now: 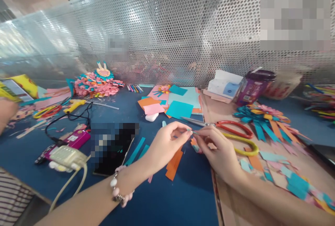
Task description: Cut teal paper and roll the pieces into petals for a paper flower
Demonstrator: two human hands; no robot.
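Note:
My left hand (164, 145) and my right hand (218, 151) meet over the blue table (188, 198), fingertips pinched together on a small teal paper strip (193, 132) held between them. A bead bracelet sits on my left wrist. Orange paper strips (175, 163) lie on the table just below my hands, and teal strips (137, 150) lie to their left. Red-and-yellow-handled scissors (235, 133) rest right behind my right hand on a brown cardboard sheet (235, 205).
A stack of teal, pink and orange paper squares (180, 107) lies behind. A blue and orange paper flower (264, 117) is at right, a pink one (98, 82) at back left. A yellow glue gun (74, 104), phone (112, 149), charger (68, 156) and a perforated metal screen surround.

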